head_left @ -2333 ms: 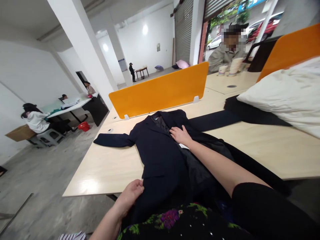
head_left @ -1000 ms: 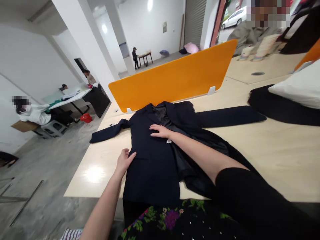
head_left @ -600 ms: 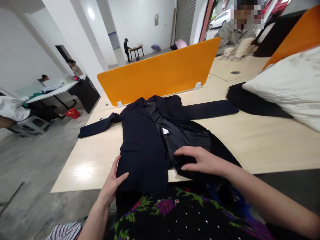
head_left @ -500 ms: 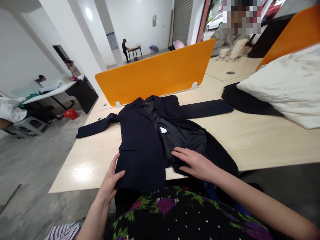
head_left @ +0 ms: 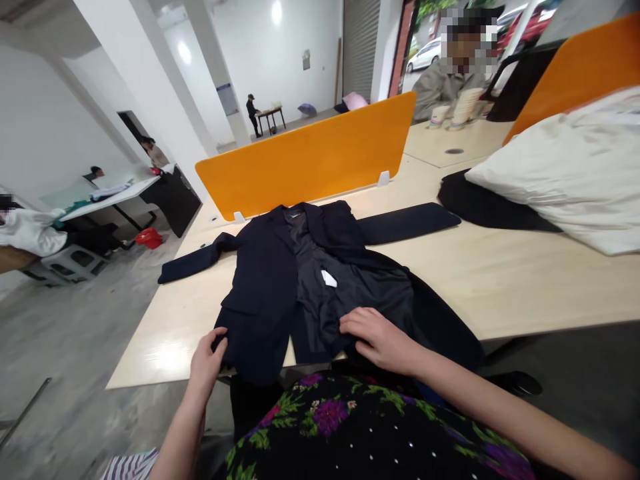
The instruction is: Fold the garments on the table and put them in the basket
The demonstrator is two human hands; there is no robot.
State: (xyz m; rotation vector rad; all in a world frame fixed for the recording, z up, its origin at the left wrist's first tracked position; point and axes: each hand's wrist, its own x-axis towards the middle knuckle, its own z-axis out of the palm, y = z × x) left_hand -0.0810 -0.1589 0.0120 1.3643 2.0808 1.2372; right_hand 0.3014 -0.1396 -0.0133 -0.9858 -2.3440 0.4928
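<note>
A dark navy suit jacket [head_left: 263, 273] lies spread on the pale wooden table, collar away from me and both sleeves stretched out. Its right front is folded back, baring the black lining [head_left: 373, 283] and a white label [head_left: 329, 279]. At the lower left side edge, my left hand [head_left: 209, 353] pinches the jacket cloth between thumb and fingers. My right hand [head_left: 377, 337] is on the lining near the hem, its fingers curled together over the fabric. The undersides of the right fingers are hidden.
An orange divider [head_left: 310, 157] stands behind the jacket on the table [head_left: 500, 280]. White cloth [head_left: 560, 173] and a black piece [head_left: 493, 203] lie at right. Across the table sits a person [head_left: 445, 77] near stacked paper cups [head_left: 465, 110]. A red bucket [head_left: 149, 238] is on the floor.
My left hand has drawn the jacket's left side outward to the left, and the left front panel has shifted with it. The right hand's fingers have curled more on the lining.
</note>
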